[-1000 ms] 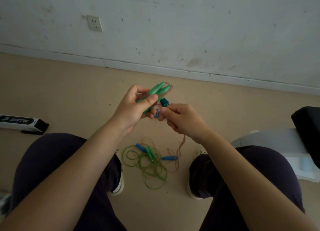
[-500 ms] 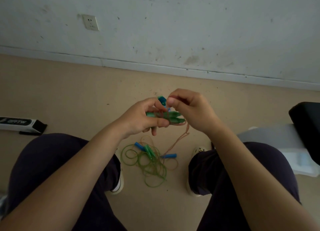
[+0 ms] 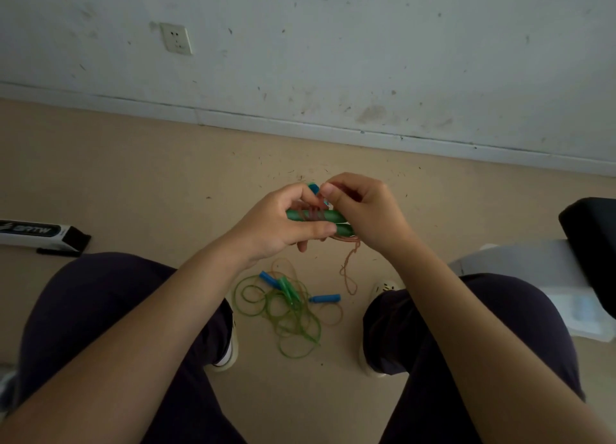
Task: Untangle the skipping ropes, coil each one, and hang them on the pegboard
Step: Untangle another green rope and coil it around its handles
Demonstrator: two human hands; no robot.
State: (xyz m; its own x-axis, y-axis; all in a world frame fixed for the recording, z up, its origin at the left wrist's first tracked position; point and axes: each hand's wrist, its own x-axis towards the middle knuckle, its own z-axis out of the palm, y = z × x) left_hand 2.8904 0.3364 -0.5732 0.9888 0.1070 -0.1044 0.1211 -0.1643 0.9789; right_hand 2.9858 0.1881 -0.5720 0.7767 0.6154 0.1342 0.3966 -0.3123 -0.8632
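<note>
My left hand grips two green handles held side by side, lying level. A pink rope is wound round them in several turns. My right hand pinches the pink rope just above the handles, next to a blue piece. A loose tail of pink rope hangs below my hands. On the floor between my feet lies a tangle of green rope with green handles and two blue handles. No pegboard is in view.
A white and black box lies on the floor at the left. White sheets and a black object sit at the right. My knees and shoes flank the tangle. The wall with a socket is ahead.
The green handles have turned from pointing up to lying level. My right hand rose from below them to above, and pink rope now wraps round them. The view shifted down slightly.
</note>
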